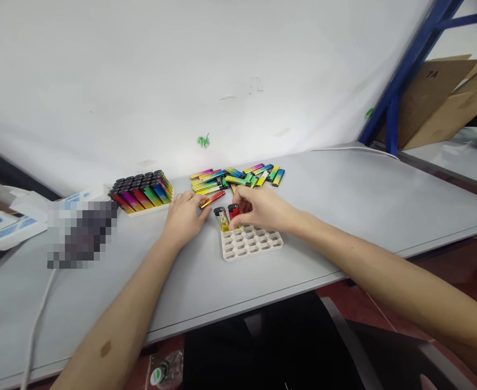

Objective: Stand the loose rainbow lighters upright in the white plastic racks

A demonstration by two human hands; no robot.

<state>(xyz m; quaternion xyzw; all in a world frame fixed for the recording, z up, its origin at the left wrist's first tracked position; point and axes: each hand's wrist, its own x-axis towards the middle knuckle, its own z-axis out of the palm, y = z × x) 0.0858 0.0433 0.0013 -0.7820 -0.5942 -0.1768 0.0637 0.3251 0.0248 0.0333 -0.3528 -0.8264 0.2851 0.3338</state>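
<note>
My right hand (258, 208) pinches a red lighter (233, 212) with a black top, upright at the back left corner of a white tray (252, 254) with rows of slots. Beside it, a yellowish clear lighter (222, 219) stands in the tray, tilted a little. To the left, my left hand (185, 216) rests low over the table, thumb and forefinger closed about the near end of a red-and-gold lighter (214, 199). A loose pile of shiny multicoloured lighters (238, 180) lies just behind both hands.
A second tray packed with upright lighters (143, 192) stands at the left by the wall. A pixelated dark object (90, 227) with a white cable (39, 314) lies farther left, near white-and-blue packaging (14, 219). Cardboard boxes (442, 103) stand beyond the blue frame (405, 70).
</note>
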